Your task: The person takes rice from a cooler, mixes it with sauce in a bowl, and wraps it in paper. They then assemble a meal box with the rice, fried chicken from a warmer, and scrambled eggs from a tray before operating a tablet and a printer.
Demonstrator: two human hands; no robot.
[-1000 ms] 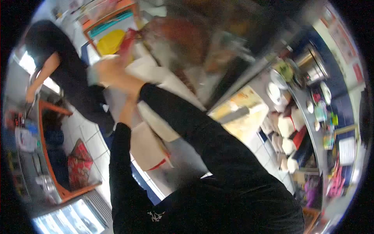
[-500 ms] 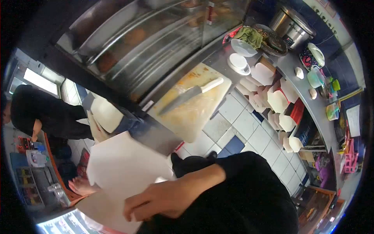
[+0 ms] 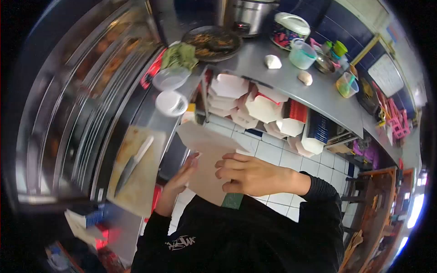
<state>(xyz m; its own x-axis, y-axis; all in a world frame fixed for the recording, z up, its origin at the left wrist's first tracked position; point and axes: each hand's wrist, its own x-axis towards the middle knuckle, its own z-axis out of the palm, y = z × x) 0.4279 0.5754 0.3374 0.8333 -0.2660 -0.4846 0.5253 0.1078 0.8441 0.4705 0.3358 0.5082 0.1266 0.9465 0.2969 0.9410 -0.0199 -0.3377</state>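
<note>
Held in front of my body is a white cardboard takeaway box (image 3: 207,161) with its flaps partly unfolded and a green patch at its lower edge. My left hand (image 3: 182,174) grips its left side, the thumb near the edge and some fingers hidden behind the card. On the right side, the curled fingers of my right hand (image 3: 252,175) are closed over the card's edge. To the left, a knife (image 3: 134,164) with a white handle lies on a stained cutting board (image 3: 152,182).
Stacked white takeaway boxes (image 3: 261,109) fill a shelf under the steel counter (image 3: 255,61). A dark pan (image 3: 211,43), a green cloth (image 3: 179,57) and plastic tubs (image 3: 302,54) stand above. A glass food display (image 3: 77,104) borders the left. A wooden cabinet (image 3: 375,209) stands right.
My view has turned right, toward the shelf of boxes. The takeaway box has come in front of my body, with both hands now closer together on its sides.
</note>
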